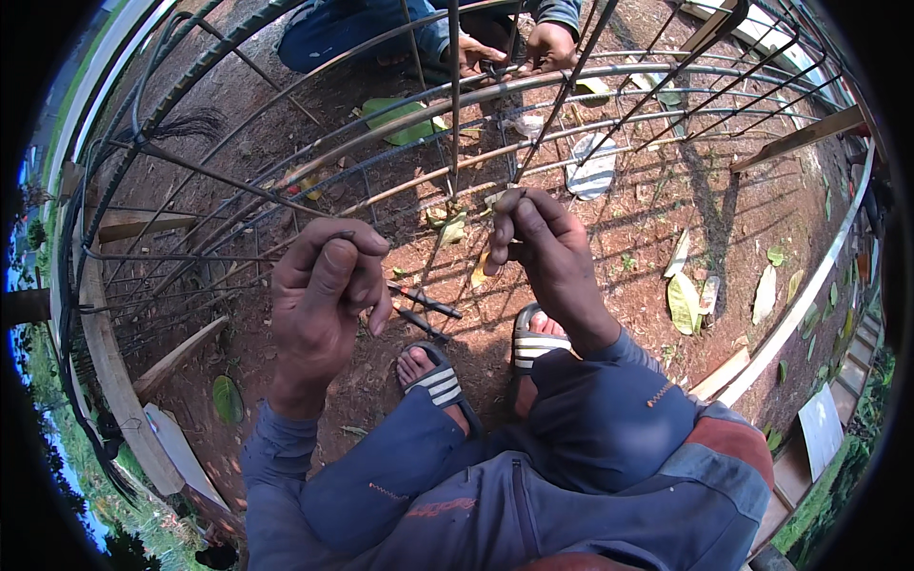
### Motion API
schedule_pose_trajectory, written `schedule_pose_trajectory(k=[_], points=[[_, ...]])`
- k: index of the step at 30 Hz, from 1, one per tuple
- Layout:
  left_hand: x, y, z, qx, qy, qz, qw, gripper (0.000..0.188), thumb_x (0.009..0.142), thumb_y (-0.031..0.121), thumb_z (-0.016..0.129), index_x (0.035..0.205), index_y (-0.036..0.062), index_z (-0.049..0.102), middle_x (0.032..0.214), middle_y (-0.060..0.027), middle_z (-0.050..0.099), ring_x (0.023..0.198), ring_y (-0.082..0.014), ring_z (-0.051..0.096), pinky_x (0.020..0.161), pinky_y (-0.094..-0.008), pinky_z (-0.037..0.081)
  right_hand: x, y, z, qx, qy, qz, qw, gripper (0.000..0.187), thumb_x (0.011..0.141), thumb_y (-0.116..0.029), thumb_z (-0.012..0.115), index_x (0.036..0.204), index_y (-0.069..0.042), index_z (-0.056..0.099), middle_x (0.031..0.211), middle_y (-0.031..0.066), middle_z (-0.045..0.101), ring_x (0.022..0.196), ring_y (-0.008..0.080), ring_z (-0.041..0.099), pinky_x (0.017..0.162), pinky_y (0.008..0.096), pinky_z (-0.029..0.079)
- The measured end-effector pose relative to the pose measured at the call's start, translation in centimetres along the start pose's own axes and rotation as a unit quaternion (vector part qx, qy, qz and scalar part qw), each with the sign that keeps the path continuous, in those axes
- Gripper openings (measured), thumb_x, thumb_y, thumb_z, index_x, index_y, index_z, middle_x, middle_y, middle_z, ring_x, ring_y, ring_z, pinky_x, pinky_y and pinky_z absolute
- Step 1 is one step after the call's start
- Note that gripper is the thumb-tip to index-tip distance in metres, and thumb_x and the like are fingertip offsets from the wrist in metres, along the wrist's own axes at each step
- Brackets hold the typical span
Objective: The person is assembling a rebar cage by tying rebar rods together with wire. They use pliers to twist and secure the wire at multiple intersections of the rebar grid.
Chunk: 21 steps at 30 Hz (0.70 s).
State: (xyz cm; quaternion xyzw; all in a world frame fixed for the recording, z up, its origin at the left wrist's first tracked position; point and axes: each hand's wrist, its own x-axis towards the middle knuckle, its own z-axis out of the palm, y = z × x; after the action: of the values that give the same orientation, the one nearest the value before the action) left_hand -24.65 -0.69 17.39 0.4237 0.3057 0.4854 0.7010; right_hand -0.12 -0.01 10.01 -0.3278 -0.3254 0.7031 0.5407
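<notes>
My left hand [328,300] is closed in a pinch, and a short dark end of thin wire [345,235] shows between thumb and forefinger. To its right, my right hand [547,252] also pinches, with a dark bit of wire [522,194] at its fingertips; most of it is hidden. Both hands are raised over the ground, just on my side of a cage of steel reinforcing bars [419,184]. Below and between them, a hand tool with two dark handles [427,303], apparently pincers, lies on the soil near my sandalled feet [440,381].
Across the bars crouches another person, whose hands [509,52] work at a bar. A bundle of thin dark wire [186,126] hangs at the cage's left. Boards [129,381] edge the reddish soil on the left, and wooden stakes [800,138] jut in. Leaves [684,303] lie scattered about.
</notes>
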Motion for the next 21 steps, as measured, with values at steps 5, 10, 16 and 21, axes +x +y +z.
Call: schedule_pose_trajectory(k=[5,10,16,21], points=[[0.4,-3.6,2.4,-0.126,0.03,-0.181,0.975,0.031,0.108,0.02,0.047,0.123,-0.0031,0.061,0.076,0.0006,0.045,0.064,-0.0056,0.039,0.052,-0.0207,0.038,-0.3,1.4,1.7,0.003,-0.005,0.061,0.998,0.031,0.108,-0.023,0.051,0.121,0.002,0.062,0.104,0.0064,0.065,0.099,0.0141,0.065,0.085,0.0318,0.058],[1.1,-5.5,2.8,-0.151,0.038,-0.198,0.968,0.026,0.107,0.018,0.049,0.121,-0.0014,0.058,0.079,-0.0033,0.052,0.058,-0.0058,0.04,0.047,-0.0216,0.039,-0.4,1.9,1.8,0.049,0.037,0.066,0.996,0.031,0.108,-0.024,0.051,0.122,0.001,0.062,0.112,0.0068,0.065,0.106,0.0143,0.063,0.094,0.0336,0.054],[1.6,-6.7,3.5,-0.077,0.09,-0.166,0.979,0.023,0.107,0.02,0.05,0.113,-0.0003,0.058,0.083,-0.0106,0.063,0.051,-0.0079,0.052,0.044,-0.023,0.046,-0.3,1.2,2.4,0.077,0.028,0.082,0.993,0.035,0.107,-0.023,0.051,0.126,0.005,0.06,0.128,0.0156,0.065,0.112,0.0181,0.064,0.095,0.0327,0.054],[2.2,-7.8,4.2,-0.026,0.131,-0.169,0.977,0.024,0.106,0.022,0.052,0.112,-0.0005,0.059,0.084,-0.014,0.066,0.051,-0.0119,0.06,0.045,-0.0258,0.053,-0.1,1.4,2.4,0.073,0.043,0.093,0.992,0.038,0.107,-0.026,0.051,0.129,0.004,0.058,0.131,0.0181,0.064,0.112,0.0217,0.067,0.09,0.0313,0.056]])
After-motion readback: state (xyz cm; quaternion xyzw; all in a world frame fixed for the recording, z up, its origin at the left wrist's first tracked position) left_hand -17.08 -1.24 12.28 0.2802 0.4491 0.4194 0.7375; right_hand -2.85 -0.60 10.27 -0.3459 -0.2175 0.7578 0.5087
